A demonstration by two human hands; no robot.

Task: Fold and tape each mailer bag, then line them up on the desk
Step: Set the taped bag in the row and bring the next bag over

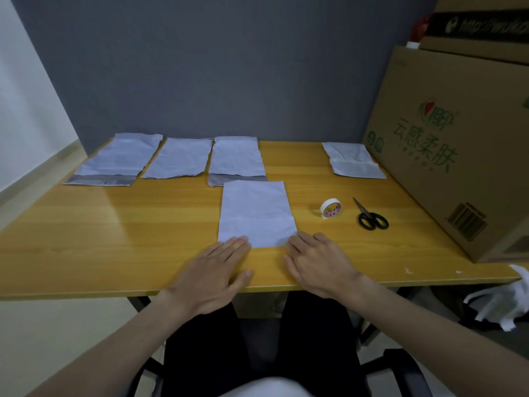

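**Hands at the near edge of 1 mailer, 4 more waiting at the back**

The left hand (213, 275) lies flat on the desk (100, 239) with fingers straight, its fingertips touching the near left corner of the centre mailer bag (256, 214). The right hand (317, 263) lies palm down at the bag's near right corner, fingers slightly bent and touching the edge; neither hand grasps anything.

From the hands, the centre mailer bag runs toward 12 o'clock, flat and unfolded, with no tape visible on it. At 2 o'clock from the right hand stands the tape roll (331, 208), and just beyond it, also at 2 o'clock, lie the scissors (371, 217), both untouched.

At 11 o'clock, along the desk's far edge, 3 mailer bags (179, 157) lie side by side; 2 of them show a dark adhesive strip at the near end, so they look not yet sealed. At 1 o'clock a folded mailer bag (353, 160) lies apart beside the cardboard box (446, 144); whether it is taped I cannot tell.

My judgement: the task is early. At most 1 bag appears done, the centre bag is about to be folded, and 3 remain.
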